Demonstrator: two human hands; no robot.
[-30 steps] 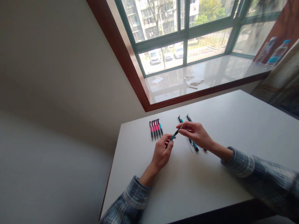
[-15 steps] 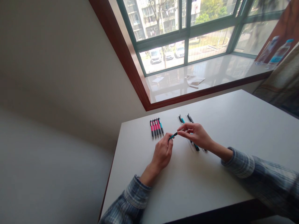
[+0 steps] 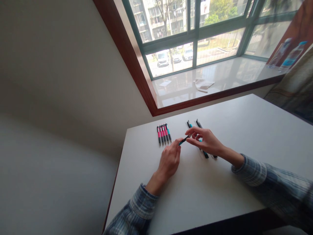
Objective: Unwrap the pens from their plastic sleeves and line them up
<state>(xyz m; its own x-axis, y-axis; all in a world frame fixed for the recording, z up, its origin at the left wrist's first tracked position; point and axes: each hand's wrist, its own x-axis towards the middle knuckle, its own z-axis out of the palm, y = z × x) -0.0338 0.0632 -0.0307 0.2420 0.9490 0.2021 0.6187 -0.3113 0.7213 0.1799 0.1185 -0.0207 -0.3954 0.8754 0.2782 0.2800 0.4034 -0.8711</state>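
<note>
One teal pen (image 3: 184, 140) clamped in right hand (image 3: 206, 141); left hand (image 3: 170, 160) at its end, grip unclear. Five pens (image 3: 163, 134) lined up, two more pens (image 3: 205, 154) under right hand.

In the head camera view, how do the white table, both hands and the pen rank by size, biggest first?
White table, largest. Left hand and right hand look alike, so unranked. Teal and black pen, smallest.
</note>
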